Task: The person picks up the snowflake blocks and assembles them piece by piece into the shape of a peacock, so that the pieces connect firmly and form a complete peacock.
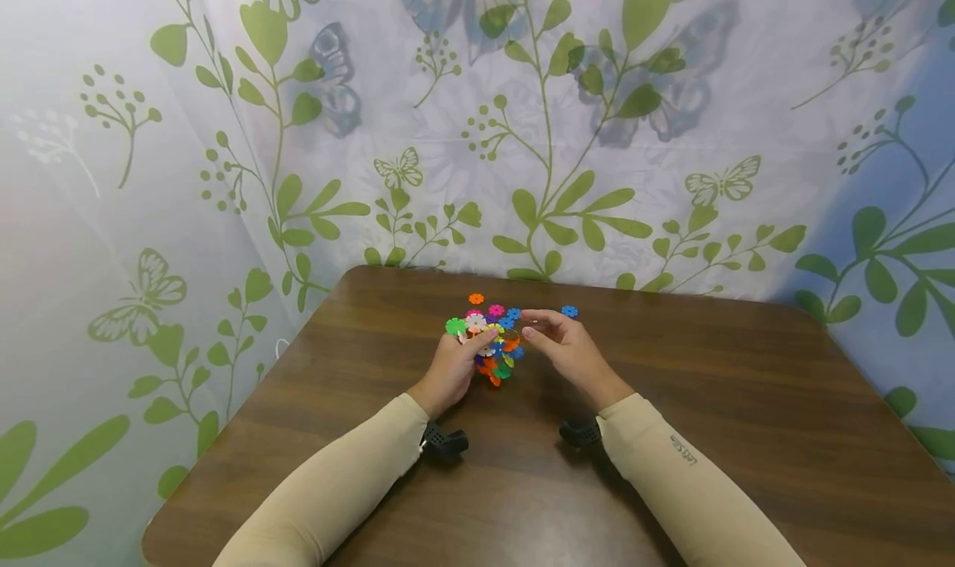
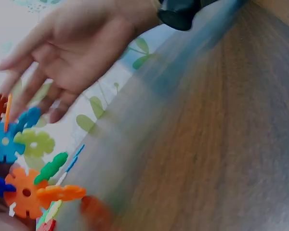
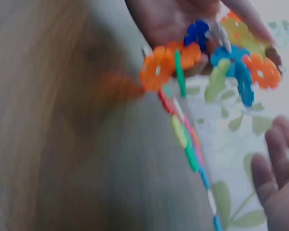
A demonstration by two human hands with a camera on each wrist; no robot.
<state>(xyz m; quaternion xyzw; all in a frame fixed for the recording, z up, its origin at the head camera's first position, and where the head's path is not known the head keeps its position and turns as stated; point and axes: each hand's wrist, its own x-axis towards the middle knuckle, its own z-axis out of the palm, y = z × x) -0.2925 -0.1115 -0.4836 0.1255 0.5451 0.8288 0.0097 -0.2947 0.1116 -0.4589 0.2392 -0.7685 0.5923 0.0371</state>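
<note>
My left hand [image 1: 448, 372] grips a cluster of interlocking flower-shaped plastic discs [image 1: 502, 371], its thumb lying across the near side. The joined discs are orange, blue, yellow-green, green and white. Part of the cluster is hidden behind the thumb and palm. Just to its right, my right hand [image 1: 578, 356] hovers with thumb and fingers apart, fingertips close to the cluster. In the left wrist view that right hand [image 2: 84, 53] shows a bare palm and loosely spread fingers. The right wrist view has an orange disc [image 3: 153, 65] sticking out at the cluster's lower end.
Loose discs lie on the brown table [image 1: 716, 401] beyond the hands, among them an orange disc [image 1: 476, 299], a pink disc [image 1: 496, 311] and, farther right, a blue disc [image 1: 570, 311]. Behind the table hangs a leaf-and-butterfly patterned curtain [image 1: 462, 177].
</note>
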